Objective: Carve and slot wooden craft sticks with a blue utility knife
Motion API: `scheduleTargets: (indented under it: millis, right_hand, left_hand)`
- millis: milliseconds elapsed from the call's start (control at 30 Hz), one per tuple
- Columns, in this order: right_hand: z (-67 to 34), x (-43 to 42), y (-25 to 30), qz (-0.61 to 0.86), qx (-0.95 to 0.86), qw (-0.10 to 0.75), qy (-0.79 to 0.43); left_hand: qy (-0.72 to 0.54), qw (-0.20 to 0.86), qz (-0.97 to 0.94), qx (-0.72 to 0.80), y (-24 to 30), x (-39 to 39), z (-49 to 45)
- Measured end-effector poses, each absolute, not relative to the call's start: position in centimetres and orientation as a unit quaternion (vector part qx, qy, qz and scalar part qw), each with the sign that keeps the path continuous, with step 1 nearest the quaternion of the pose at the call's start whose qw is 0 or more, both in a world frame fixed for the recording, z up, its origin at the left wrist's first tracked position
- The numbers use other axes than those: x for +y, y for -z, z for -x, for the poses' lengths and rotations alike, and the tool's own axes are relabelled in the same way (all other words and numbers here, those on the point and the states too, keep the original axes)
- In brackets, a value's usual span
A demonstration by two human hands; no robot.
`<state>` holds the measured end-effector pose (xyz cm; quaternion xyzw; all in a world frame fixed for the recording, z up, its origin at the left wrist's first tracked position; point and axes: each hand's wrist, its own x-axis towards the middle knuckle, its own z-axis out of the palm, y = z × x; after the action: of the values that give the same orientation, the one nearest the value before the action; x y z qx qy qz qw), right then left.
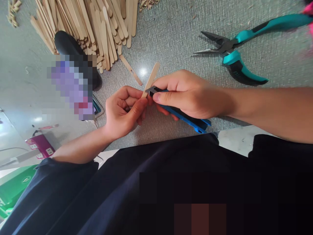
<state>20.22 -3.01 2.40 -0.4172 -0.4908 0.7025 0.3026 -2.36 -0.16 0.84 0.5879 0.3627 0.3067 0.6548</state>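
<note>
Clearly, the left hand point(126, 111) pinches the wooden stick point(152, 75) by its near end, the long axis pointing to one o'clock. Over at four o'clock, the right hand point(190, 94) grips the blue cutter point(179, 115), its blade point(148, 91) aimed toward ten, seemingly touching the stick.

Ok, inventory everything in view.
Held stick: one, tan, centre
Knife: one, blue/black, centre
Stick pile: many, tan, upper left
Loose stick: one, tan, beside pile
Wood scraps: two heaps, tan, top
Pliers: one, teal/black, upper right
Long object: one, black, left
Blurred item: one, purplish, left
Block: one, purple, lower left
Container: one, green, lower left
Edge item: one, pink, upper right
Table: one, grey, underneath
Clothing: count unclear, dark, bottom
Left hand: one, bare, holding stick
Right hand: one, bare, holding knife
</note>
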Motion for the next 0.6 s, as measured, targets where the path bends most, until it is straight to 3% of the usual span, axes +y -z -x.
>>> scheduleTargets:
  millis: [600]
  right_hand:
    - [-20.22, -2.89, -3.19, 0.426, -0.537, 0.308, -0.66]
  left_hand:
    - [-0.323, 0.658, -0.582, 0.352, -1.07, 0.01, 2.1]
